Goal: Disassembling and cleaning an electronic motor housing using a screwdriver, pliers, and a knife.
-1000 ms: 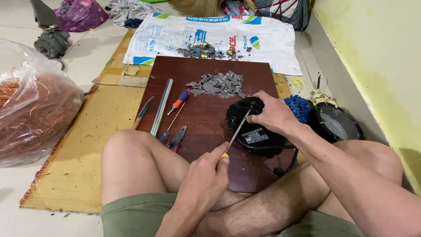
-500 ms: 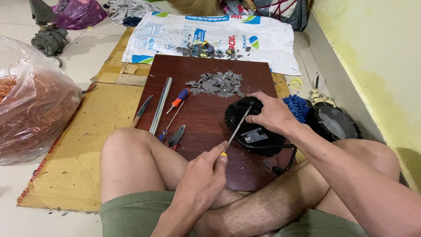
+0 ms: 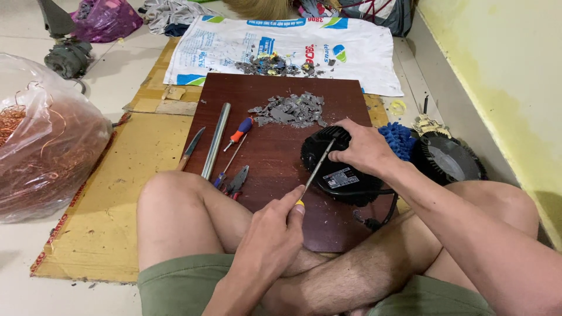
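Observation:
I sit cross-legged at a dark red wooden board (image 3: 275, 158). A round black fan-like unit (image 3: 336, 172) with a label and a black cable lies on the board's right side. My right hand (image 3: 363, 146) presses down on its top edge. My left hand (image 3: 275, 234) grips a screwdriver (image 3: 319, 167) by its yellow handle. The metal shaft points up and right, and its tip sits at the unit's top near my right fingers.
On the board lie a metal tube (image 3: 215, 140), a red-and-blue screwdriver (image 3: 237, 136), pliers (image 3: 237, 181) and a grey scrap heap (image 3: 290, 109). A bag of copper wire (image 3: 44, 152) stands at left. Another black round unit (image 3: 446, 158) and a blue mop-like piece (image 3: 399, 139) sit right.
Both hands stay in nearly the same place on the black unit and the screwdriver. Only the view has shifted slightly.

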